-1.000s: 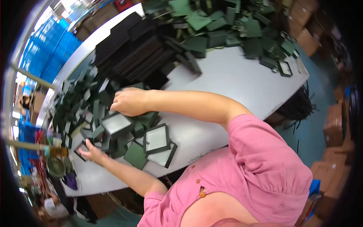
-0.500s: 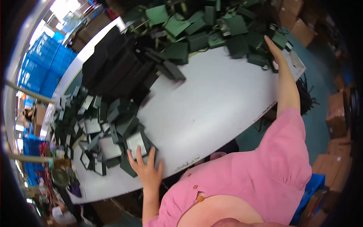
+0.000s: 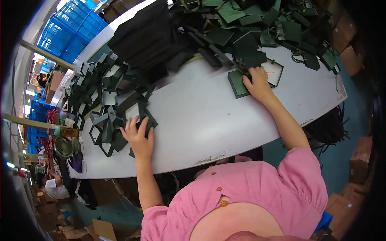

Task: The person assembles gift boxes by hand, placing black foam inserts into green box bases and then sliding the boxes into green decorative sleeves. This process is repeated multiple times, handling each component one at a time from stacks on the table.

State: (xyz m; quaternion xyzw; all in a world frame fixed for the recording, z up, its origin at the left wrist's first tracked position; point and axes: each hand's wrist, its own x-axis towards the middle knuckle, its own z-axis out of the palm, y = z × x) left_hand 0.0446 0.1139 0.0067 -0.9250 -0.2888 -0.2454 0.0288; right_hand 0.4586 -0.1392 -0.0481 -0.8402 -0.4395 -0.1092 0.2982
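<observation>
1. The right hand (image 3: 257,82) is out to the right of the black stack (image 3: 144,36). Its fingers are bent and rest on a green lid (image 3: 236,85) and a white-lined box (image 3: 277,73). I cannot tell if it pinches one or only presses down.
2. The lid lies flat on the tabletop (image 3: 201,116). It is just below the far pile (image 3: 281,28), which runs on to the right of the black stack.
3. The left hand (image 3: 138,138) is below the black stack, close to the person. Its fingers are spread wide and lie flat on a dark box (image 3: 149,120) at the edge of the left pile (image 3: 102,104).
4. The step looks like picking: one hand takes a piece from the far pile, and the other holds a piece by the left pile.
5. The lid is flat, so lifting it calls for a fingertip under one edge, or a slide toward the person.
6. The two pieces are well apart, so bringing them together calls for a long pull across the bare tabletop.
</observation>
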